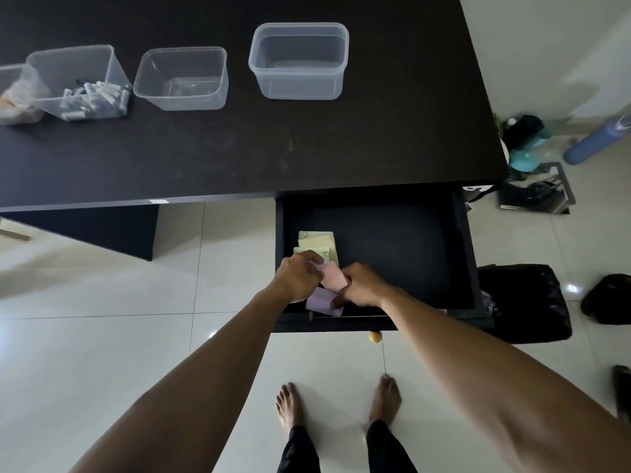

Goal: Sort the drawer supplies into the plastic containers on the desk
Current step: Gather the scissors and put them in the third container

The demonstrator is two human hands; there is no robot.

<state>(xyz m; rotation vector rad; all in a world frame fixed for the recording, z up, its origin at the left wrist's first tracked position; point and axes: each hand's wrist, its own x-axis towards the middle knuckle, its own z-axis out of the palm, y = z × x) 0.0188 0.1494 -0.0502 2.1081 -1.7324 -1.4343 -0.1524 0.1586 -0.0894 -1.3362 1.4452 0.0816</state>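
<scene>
The drawer (375, 247) hangs pulled out from under the right end of the black desk (239, 148), its brass knob (375, 337) pointing at the person's bare feet (341, 404). Both arms reach down into the drawer's near left corner, and that is where all the remaining supplies lie; the rest of the drawer's floor shows dark.

The left hand (300, 276) is curled round the left edge of a pink note pad (333, 279). The right hand (362, 285) grips the same pad from the other side, its thumb lying on a lilac note pad (321, 302) that rests against the drawer's front wall. The knuckles hide most of both pads. Just behind the hands, further into the drawer, lies a small heap of green note pads (316, 245), untouched.

Up on the desk, well beyond the drawer, stand the plastic containers in a row. The one nearest above the drawer is a thick-rimmed tub (298, 61); left of it is a clear tub (181, 78). Further left a taller bin (78, 83) holds a pile of small white pieces, too blurred to name, and a last container (17, 93), cut by the frame edge, holds something yellowish.

On the floor to the right of the drawer sits a black bin bag (526, 302), pressed close to the drawer's side. Beyond it lie a blue cylinder (594, 138) and some teal clutter (526, 155).
</scene>
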